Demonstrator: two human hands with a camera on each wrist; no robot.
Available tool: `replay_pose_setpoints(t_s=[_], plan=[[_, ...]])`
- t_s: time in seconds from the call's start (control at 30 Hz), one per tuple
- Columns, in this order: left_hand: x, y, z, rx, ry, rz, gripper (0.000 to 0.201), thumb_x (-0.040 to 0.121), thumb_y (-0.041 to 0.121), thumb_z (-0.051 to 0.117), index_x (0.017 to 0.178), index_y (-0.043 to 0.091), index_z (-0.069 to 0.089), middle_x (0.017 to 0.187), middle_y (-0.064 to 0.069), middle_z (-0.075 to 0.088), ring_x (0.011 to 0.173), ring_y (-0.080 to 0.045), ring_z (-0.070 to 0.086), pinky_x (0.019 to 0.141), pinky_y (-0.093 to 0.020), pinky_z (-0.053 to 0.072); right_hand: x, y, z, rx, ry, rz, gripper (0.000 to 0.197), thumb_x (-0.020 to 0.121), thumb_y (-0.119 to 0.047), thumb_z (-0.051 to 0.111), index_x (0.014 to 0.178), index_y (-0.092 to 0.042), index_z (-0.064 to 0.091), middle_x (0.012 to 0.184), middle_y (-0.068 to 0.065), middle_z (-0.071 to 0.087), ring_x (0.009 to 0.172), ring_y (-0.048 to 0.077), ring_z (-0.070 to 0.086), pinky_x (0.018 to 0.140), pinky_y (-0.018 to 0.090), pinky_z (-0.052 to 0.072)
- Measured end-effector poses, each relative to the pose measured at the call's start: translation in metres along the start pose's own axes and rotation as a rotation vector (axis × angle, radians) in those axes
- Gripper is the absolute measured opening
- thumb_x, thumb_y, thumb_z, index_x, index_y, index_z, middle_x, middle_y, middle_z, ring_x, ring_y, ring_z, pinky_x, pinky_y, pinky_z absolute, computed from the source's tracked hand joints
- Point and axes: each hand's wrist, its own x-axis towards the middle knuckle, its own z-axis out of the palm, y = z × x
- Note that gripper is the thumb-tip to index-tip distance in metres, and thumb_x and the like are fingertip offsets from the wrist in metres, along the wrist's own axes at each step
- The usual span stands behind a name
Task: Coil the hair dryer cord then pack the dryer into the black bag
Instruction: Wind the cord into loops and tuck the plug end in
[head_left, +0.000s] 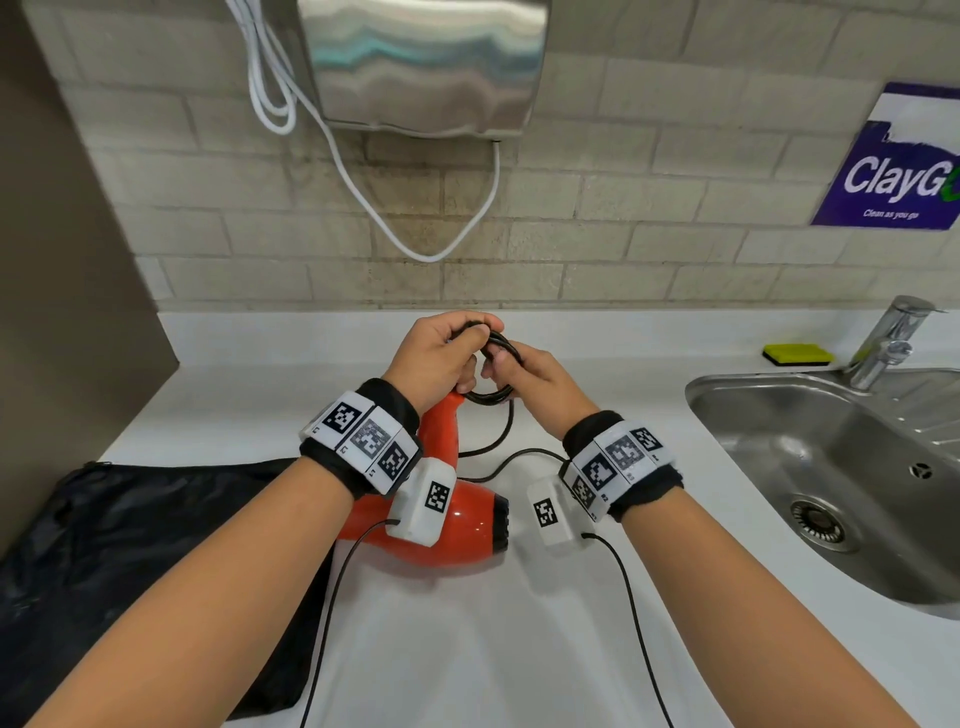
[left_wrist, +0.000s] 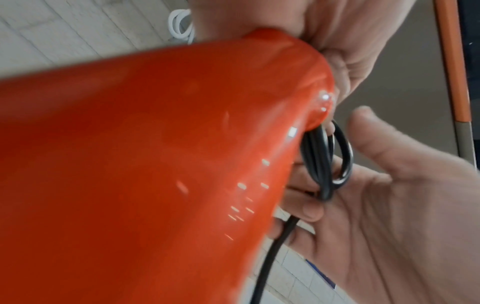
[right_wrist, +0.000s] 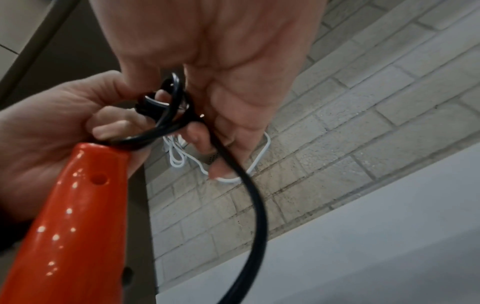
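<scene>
The orange hair dryer (head_left: 457, 525) lies on the white counter (head_left: 467, 649), handle pointing away from me. Its black cord (head_left: 493, 397) is gathered in small loops just past the handle's end. My left hand (head_left: 457, 338) grips those loops from above. My right hand (head_left: 506, 364) curls its fingers round the same cord (right_wrist: 249, 205) beside it. The rest of the cord (head_left: 511, 457) trails loose over the counter by my right wrist. The black bag (head_left: 130, 545) lies flat at the left, under my left forearm. Up close, the orange handle (right_wrist: 78, 226) and cord loops (left_wrist: 324, 160) show.
A steel sink (head_left: 727, 395) with a faucet (head_left: 888, 343) takes up the right side, a yellow sponge (head_left: 797, 354) behind it. A steel hand dryer (head_left: 421, 67) hangs on the brick wall with a white cable (head_left: 431, 249) drooping below. A wall panel (head_left: 78, 286) bounds the left.
</scene>
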Motion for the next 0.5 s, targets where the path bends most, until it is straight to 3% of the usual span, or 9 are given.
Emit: replay_pose_setpoints(t_s=[0.1, 0.13, 0.2, 0.27, 0.37, 0.47, 0.5], plan=[[0.002, -0.001, -0.002, -0.004, 0.046, 0.002, 0.027, 0.094, 0.004, 0.04, 0.082, 0.015, 0.062, 0.059, -0.01, 0.046, 0.03, -0.007, 0.031, 0.037, -0.017, 0.033, 0.002, -0.002, -0.001, 0.126, -0.002, 0.069, 0.05, 0.082, -0.037, 0.027, 0.1, -0.005, 0.06, 0.078, -0.002, 0.054, 0.07, 0.013, 0.042, 0.061, 0.021, 0.036], [0.002, -0.002, -0.002, 0.002, 0.062, 0.0, 0.027, 0.094, 0.004, 0.04, 0.082, 0.014, 0.062, 0.054, -0.006, 0.049, 0.03, -0.007, 0.031, 0.038, -0.017, 0.033, 0.003, -0.004, -0.002, 0.117, -0.009, 0.072, 0.052, 0.082, -0.038, 0.024, 0.098, -0.005, 0.061, 0.079, 0.001, 0.054, 0.07, 0.016, 0.039, 0.062, 0.023, 0.034], [0.002, -0.002, -0.003, 0.002, 0.089, -0.007, 0.026, 0.094, 0.004, 0.039, 0.085, 0.012, 0.062, 0.046, 0.006, 0.056, 0.029, -0.006, 0.031, 0.037, -0.017, 0.033, 0.003, -0.005, -0.005, 0.044, -0.015, 0.082, 0.042, 0.082, -0.038, 0.023, 0.08, -0.016, 0.058, 0.078, 0.007, 0.051, 0.066, 0.015, 0.036, 0.065, 0.026, 0.032], [0.002, -0.002, -0.006, -0.014, 0.105, -0.014, 0.025, 0.095, 0.005, 0.038, 0.088, 0.01, 0.062, 0.05, 0.008, 0.062, 0.028, -0.006, 0.03, 0.037, -0.016, 0.032, 0.001, -0.004, -0.009, -0.035, -0.02, 0.108, 0.028, 0.084, -0.031, 0.03, 0.069, -0.018, 0.051, 0.07, 0.003, 0.045, 0.062, 0.01, 0.035, 0.065, 0.025, 0.031], [0.003, -0.001, -0.01, 0.04, 0.074, -0.017, 0.025, 0.094, 0.006, 0.039, 0.089, 0.01, 0.063, 0.056, 0.004, 0.061, 0.029, -0.006, 0.031, 0.038, -0.016, 0.033, 0.003, 0.003, -0.017, -0.157, 0.01, 0.076, 0.031, 0.094, -0.012, 0.038, 0.067, -0.024, 0.049, 0.07, -0.003, 0.048, 0.063, 0.007, 0.039, 0.064, 0.022, 0.033], [0.004, 0.001, -0.008, 0.115, 0.002, -0.02, 0.025, 0.094, 0.006, 0.039, 0.1, 0.006, 0.064, 0.059, -0.001, 0.058, 0.03, -0.005, 0.033, 0.039, -0.017, 0.034, 0.009, -0.003, -0.023, -0.163, 0.185, 0.021, 0.035, 0.094, -0.006, 0.039, 0.067, -0.024, 0.049, 0.057, -0.016, 0.049, 0.049, -0.002, 0.044, 0.054, 0.01, 0.031], [0.003, 0.003, -0.006, 0.131, -0.031, -0.024, 0.026, 0.095, 0.006, 0.039, 0.105, 0.004, 0.062, 0.055, 0.003, 0.058, 0.03, -0.005, 0.033, 0.04, -0.017, 0.034, 0.012, -0.006, -0.024, -0.16, 0.246, -0.011, 0.033, 0.094, -0.004, 0.039, 0.067, -0.022, 0.05, 0.058, -0.017, 0.048, 0.051, -0.003, 0.046, 0.054, 0.009, 0.033]])
